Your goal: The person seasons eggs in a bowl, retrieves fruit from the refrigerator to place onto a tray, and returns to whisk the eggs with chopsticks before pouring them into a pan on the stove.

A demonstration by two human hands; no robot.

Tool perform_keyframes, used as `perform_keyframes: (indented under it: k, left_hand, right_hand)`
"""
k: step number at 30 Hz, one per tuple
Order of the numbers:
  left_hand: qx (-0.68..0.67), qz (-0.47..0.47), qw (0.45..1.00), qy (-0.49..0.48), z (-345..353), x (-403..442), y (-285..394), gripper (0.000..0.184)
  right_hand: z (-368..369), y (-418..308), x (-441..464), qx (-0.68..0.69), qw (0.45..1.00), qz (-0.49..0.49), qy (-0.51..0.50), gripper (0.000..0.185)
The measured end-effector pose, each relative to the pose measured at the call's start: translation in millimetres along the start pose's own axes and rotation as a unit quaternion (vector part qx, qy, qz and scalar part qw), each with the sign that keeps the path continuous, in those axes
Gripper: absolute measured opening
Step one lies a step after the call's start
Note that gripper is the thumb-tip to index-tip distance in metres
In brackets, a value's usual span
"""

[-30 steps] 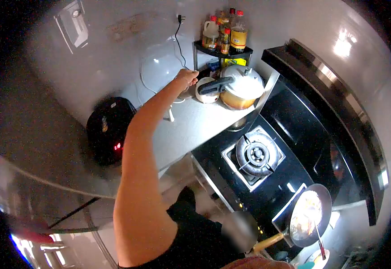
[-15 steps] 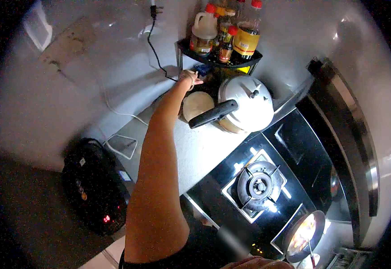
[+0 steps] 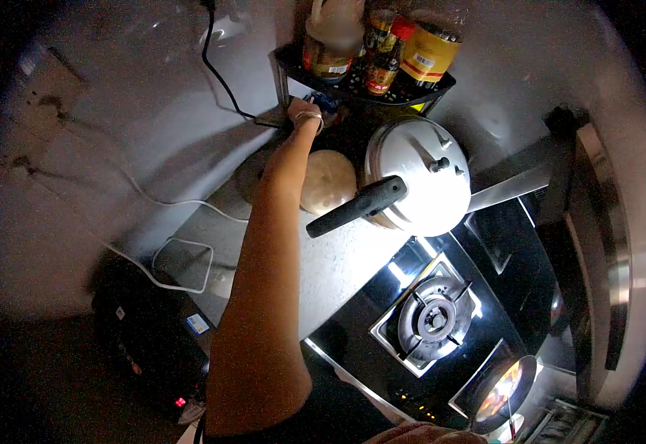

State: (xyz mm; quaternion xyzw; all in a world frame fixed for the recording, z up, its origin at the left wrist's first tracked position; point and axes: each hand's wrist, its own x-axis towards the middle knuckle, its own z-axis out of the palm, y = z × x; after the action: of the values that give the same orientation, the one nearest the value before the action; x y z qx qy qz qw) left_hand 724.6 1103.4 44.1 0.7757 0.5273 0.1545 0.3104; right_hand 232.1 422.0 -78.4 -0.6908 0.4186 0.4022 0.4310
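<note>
My left arm stretches away from me across the counter. My left hand [image 3: 304, 111] is under the front left corner of a black corner shelf [image 3: 367, 95], beside a dark blue packet [image 3: 326, 103]. Its fingers look curled in, and what they hold, if anything, is hidden. Below the wrist a round pale lid [image 3: 328, 181] sits on the counter. Right of it stands a silver pressure cooker [image 3: 423, 185] with a long black handle [image 3: 356, 207] pointing towards me. A brownish-pink folded shape lies at the bottom edge; whether it is my right hand I cannot tell.
The shelf holds a sauce bottle [image 3: 384, 63] with a red cap and other bottles. A gas burner [image 3: 435, 320] is set in the black hob. At lower right a frying pan [image 3: 504, 392] holds food and a utensil. A black appliance [image 3: 149, 348] stands left; a white cord [image 3: 182, 201] crosses the counter.
My left hand has shifted slightly left under the shelf, and its fingers, stretched out before, now look curled. The view has tilted down, cutting off the bottle tops.
</note>
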Motion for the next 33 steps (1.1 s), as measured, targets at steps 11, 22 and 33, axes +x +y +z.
perform_keyframes:
  k: [11, 22, 33]
  left_hand:
    - [-0.023, 0.072, 0.997, 0.009, 24.3, 11.1, 7.0, 0.019]
    - [0.001, 0.052, 0.996, -0.079, -31.2, -38.7, 8.0, 0.035]
    - [-0.242, 0.203, 0.949, -0.007, -147.5, -146.7, -32.9, 0.027]
  right_hand:
    - [-5.7, -6.9, -0.7, -0.003, 1.000, 0.010, 0.013, 0.021]
    - [-14.3, 31.1, -11.0, 0.042, 0.998, -0.025, 0.027, 0.024]
    - [65.0, 342.5, -66.3, 0.323, 0.941, 0.011, 0.095, 0.027]
